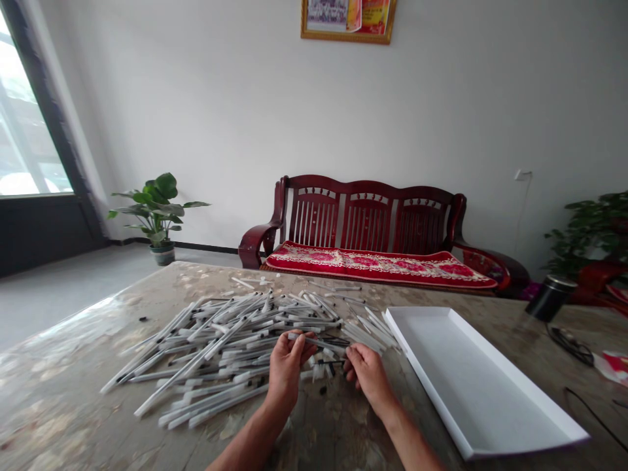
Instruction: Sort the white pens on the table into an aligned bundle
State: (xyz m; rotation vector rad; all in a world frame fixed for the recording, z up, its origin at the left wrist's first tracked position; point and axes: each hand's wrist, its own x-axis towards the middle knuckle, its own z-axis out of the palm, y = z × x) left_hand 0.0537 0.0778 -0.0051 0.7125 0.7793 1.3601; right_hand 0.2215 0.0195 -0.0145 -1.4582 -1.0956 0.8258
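Note:
My left hand (287,366) is closed, pinching a translucent white pen (314,341) between thumb and fingers. The pen slants toward my right hand (367,371), whose fingers are bent together in a pinch. A thin dark piece shows at those fingertips, too small and blurred to name. Around and beyond my left hand spreads a loose pile of white pens (230,343), many with dark ends. Several short clear and black pen parts (321,369) lie between the hands. To the right of my right hand stands a shallow white box (483,373).
The patterned tabletop (73,399) carries everything. A black cylindrical container (550,297) and a dark cable (569,345) are at the right. A small black piece (142,319) lies at the left. Behind the table stands a red wooden bench (367,219); a potted plant (159,216) is at the left.

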